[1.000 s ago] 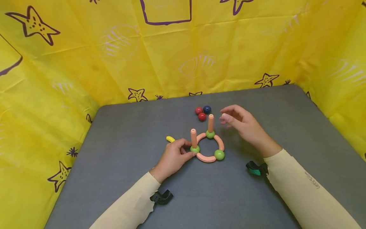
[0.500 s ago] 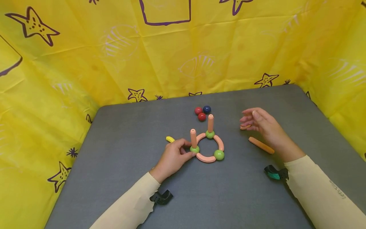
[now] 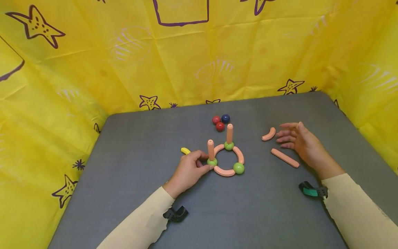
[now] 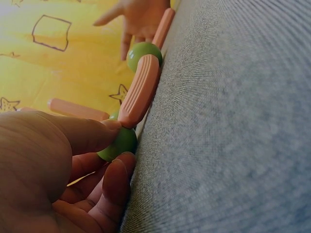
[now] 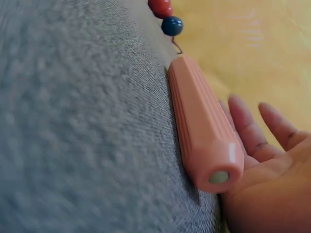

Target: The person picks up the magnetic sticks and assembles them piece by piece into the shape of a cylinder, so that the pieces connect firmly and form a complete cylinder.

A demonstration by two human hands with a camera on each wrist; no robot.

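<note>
In the head view my left hand pinches a green ball between thumb and fingers; the left wrist view shows this grip on the ball up close. That ball is one of three joined by curved salmon rods into a ring on the table. One straight salmon rod stands up from it, another upright rod from the far ball. My right hand, fingers extended and holding nothing, is beside a loose curved piece and a loose straight rod.
Behind the ring lie two red balls and a dark blue ball. A yellow piece shows partly behind my left hand. The grey table is bordered by a yellow patterned cloth.
My right hand has moved right, away from the ring, and is now right of the loose curved piece, uncovering it and the straight rod. The left hand keeps its hold on the green ball.
</note>
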